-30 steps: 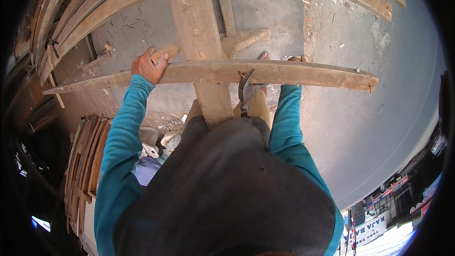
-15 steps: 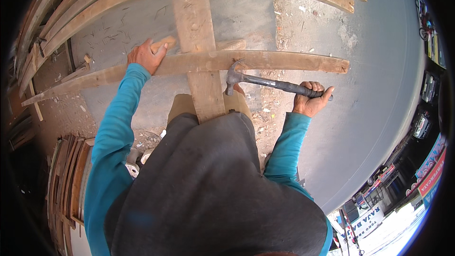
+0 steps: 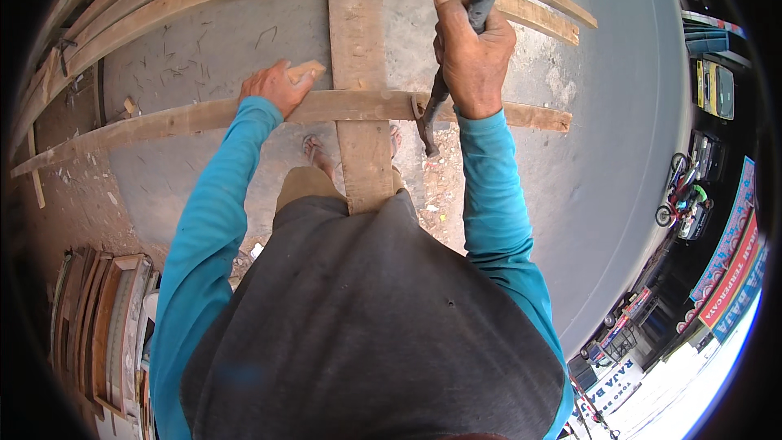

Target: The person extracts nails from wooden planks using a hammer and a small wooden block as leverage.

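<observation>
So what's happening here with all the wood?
A person in a teal long-sleeved shirt stands over a frame of wooden planks on a concrete floor. The left hand presses on the cross plank, with a small wooden block at its fingertips. The right hand grips a claw hammer by its dark handle, its head down at the cross plank beside the upright plank. More boards are stacked at lower left.

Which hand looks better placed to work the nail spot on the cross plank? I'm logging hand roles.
Probably the right hand: it grips the hammer, whose head sits at the cross plank. The left hand only steadies the plank.
</observation>
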Demonstrator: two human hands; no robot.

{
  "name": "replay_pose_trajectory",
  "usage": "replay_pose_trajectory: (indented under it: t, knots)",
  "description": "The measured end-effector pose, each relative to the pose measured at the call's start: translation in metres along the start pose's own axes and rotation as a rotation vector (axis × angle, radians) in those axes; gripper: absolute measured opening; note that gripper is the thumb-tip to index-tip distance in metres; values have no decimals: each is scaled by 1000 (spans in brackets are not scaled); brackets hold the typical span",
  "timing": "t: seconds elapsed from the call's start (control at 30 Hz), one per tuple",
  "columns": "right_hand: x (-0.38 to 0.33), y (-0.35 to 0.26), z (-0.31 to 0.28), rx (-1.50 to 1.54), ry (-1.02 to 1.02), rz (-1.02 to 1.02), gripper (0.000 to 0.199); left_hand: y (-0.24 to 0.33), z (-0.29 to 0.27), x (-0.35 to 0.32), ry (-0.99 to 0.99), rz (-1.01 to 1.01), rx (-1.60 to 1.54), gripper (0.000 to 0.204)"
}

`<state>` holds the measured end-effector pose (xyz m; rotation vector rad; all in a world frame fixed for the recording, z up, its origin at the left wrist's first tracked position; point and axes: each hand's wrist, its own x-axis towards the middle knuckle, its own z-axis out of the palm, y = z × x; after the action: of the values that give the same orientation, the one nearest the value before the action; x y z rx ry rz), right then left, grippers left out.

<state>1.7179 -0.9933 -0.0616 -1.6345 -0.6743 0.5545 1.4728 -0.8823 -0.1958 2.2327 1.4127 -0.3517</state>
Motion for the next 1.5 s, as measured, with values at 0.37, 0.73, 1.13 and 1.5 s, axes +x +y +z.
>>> replay_pose_trajectory:
  t: [0.37, 0.73, 1.13, 1.5]
  knots:
    - [5, 96, -189, 757, 361, 130, 33, 16, 6, 15, 8, 19, 26, 72]
    - [49, 3, -78, 37, -282, -103, 31, 74, 16, 20, 67, -35, 125, 73]
    - [23, 9, -30, -238, -89, -346, 21, 100, 5, 21, -58, -23, 91, 66]
    - [-71, 15, 43, -405, -182, -555, 41, 2, 62, 15, 427, 319, 93, 69]
